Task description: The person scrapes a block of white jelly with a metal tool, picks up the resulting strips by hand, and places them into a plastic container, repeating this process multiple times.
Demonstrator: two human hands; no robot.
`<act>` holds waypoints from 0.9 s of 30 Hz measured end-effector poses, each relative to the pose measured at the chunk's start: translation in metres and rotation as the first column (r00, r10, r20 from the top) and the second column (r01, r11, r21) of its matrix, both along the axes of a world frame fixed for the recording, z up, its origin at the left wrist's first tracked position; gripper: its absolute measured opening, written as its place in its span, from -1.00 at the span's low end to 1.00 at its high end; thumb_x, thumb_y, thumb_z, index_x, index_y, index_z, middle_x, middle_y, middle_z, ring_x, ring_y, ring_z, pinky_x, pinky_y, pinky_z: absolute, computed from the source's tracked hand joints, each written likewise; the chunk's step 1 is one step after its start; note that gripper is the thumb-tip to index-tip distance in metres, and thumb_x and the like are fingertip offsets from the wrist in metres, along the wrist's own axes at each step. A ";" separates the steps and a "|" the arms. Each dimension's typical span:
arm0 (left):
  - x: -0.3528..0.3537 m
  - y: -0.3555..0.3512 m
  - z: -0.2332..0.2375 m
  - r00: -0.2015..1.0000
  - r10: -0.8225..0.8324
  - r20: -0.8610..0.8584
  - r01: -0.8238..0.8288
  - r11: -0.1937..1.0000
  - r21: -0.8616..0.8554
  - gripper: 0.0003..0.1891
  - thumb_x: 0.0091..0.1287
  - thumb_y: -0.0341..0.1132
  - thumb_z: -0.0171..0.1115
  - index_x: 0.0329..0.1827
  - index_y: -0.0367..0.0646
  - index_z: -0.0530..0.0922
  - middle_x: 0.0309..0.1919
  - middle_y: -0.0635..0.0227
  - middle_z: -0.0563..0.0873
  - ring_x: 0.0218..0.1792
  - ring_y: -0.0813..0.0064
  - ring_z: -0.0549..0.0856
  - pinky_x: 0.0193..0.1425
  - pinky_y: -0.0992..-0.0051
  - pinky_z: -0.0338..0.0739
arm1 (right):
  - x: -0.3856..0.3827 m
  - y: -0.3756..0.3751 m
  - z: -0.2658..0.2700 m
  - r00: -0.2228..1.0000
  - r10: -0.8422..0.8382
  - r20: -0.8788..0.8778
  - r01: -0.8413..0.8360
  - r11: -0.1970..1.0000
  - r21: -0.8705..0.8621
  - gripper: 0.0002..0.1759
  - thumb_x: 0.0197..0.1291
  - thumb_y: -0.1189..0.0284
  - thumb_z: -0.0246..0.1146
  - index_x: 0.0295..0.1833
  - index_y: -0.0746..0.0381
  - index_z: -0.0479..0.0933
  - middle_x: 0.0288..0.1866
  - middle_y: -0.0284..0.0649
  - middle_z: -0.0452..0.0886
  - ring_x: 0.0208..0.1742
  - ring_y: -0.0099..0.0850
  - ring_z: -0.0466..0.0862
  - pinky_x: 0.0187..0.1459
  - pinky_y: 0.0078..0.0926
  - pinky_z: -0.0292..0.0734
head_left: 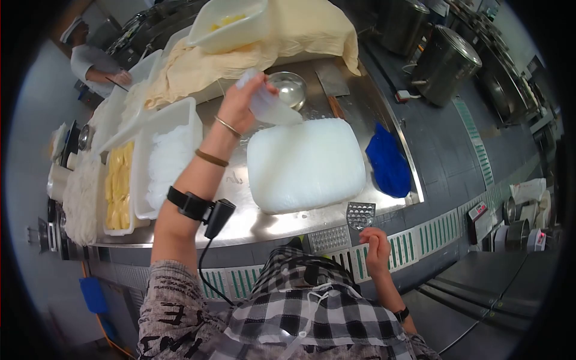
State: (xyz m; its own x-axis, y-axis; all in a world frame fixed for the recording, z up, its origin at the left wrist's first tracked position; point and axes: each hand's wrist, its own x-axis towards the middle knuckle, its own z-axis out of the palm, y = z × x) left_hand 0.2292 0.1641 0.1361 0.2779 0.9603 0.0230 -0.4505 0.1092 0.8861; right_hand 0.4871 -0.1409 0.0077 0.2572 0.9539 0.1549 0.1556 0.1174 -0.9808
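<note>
My left hand [243, 107] is stretched forward, its fingers closed around a translucent white plastic piece [270, 108] that looks like a flexible scraper. The lower edge of this piece is at the back left corner of a large, smooth white slab [306, 165] with rounded edges. The slab lies on the steel table [282, 225]. Beyond the plastic piece stands a steel bowl [288, 90]. My right hand [375, 249] hangs in front of the table edge with fingers curled, and nothing shows in it. Near it is a perforated metal grater [360, 215] at the table edge.
A cleaver [333, 81] with a wooden handle lies behind the slab, a blue bag [389, 162] at its right. White tubs [198, 129] of white and yellow food stand left. A cream cloth [312, 27] drapes the back. A co-worker [96, 63] stands far left.
</note>
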 end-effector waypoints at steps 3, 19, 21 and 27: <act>-0.024 0.006 0.050 0.998 0.024 -0.055 -0.018 0.995 0.102 -0.83 0.22 -0.30 0.08 -0.24 -0.21 0.41 -0.47 0.33 0.57 -0.29 0.36 0.59 -0.10 0.34 0.50 | -0.002 0.009 0.006 0.998 0.053 0.016 -0.053 0.999 0.004 -0.85 0.18 0.60 -0.13 -0.30 0.34 0.38 -0.29 -0.16 0.49 -0.44 -0.55 0.47 -0.32 -0.64 0.39; -0.224 -0.053 0.058 0.874 0.479 0.077 -0.469 0.875 -0.120 -0.89 0.21 -0.36 0.11 -0.32 -0.21 0.42 -0.46 0.29 0.56 -0.27 0.33 0.57 0.01 0.26 0.46 | -0.030 0.061 0.022 0.967 0.255 0.033 -0.256 0.965 0.049 -0.82 0.22 0.54 -0.14 -0.29 0.35 0.38 -0.29 -0.16 0.48 -0.45 -0.57 0.46 -0.33 -0.65 0.40; -0.227 -0.057 0.044 0.884 0.468 0.008 -0.462 0.874 -0.150 -0.89 0.20 -0.36 0.12 -0.31 -0.20 0.42 -0.45 0.29 0.57 -0.28 0.33 0.57 -0.02 0.27 0.48 | -0.032 0.067 0.023 0.961 0.276 0.031 -0.277 0.960 0.039 -0.82 0.22 0.54 -0.14 -0.28 0.35 0.38 -0.29 -0.17 0.48 -0.45 -0.57 0.46 -0.34 -0.65 0.40; -0.259 -0.050 0.018 0.777 0.626 -0.067 -0.627 0.760 -0.170 -0.88 0.20 -0.35 0.11 -0.30 -0.19 0.42 -0.48 0.26 0.57 -0.41 0.34 0.59 -0.25 0.36 0.51 | -0.039 0.078 0.022 0.945 0.322 0.051 -0.323 0.946 0.017 -0.83 0.22 0.54 -0.12 -0.29 0.34 0.39 -0.33 -0.19 0.51 -0.46 -0.56 0.46 -0.35 -0.65 0.40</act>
